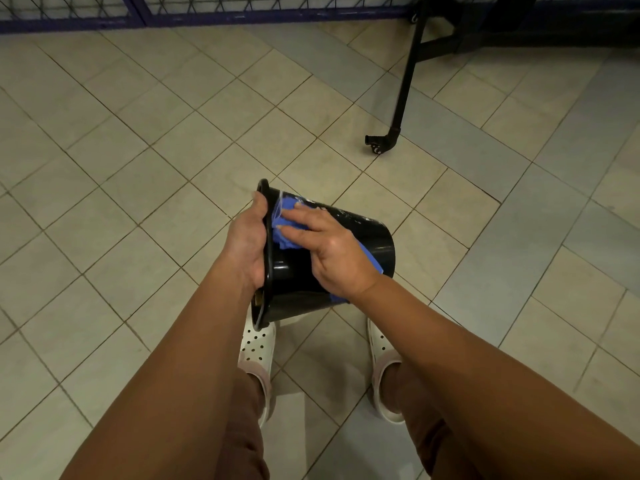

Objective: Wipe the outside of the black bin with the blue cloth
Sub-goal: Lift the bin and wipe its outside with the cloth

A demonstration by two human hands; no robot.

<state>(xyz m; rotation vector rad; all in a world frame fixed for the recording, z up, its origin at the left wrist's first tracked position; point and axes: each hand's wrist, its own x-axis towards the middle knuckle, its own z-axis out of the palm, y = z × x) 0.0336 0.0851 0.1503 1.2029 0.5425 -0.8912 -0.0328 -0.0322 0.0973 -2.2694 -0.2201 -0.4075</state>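
Bin (367, 244) held on its side above the tiled floor (138, 168), our left hand (247, 245) gripping its rim, our right hand (329, 247) pressing the cloth (282, 225) flat on the wall; best we turn it gradually, overlapping strokes.

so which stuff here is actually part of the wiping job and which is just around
Part of the job:
black bin, held on its side by the rim
blue cloth, pressed on the bin's outside
left hand
right hand

Just around:
black wheeled frame leg
wire mesh fence
white clogs
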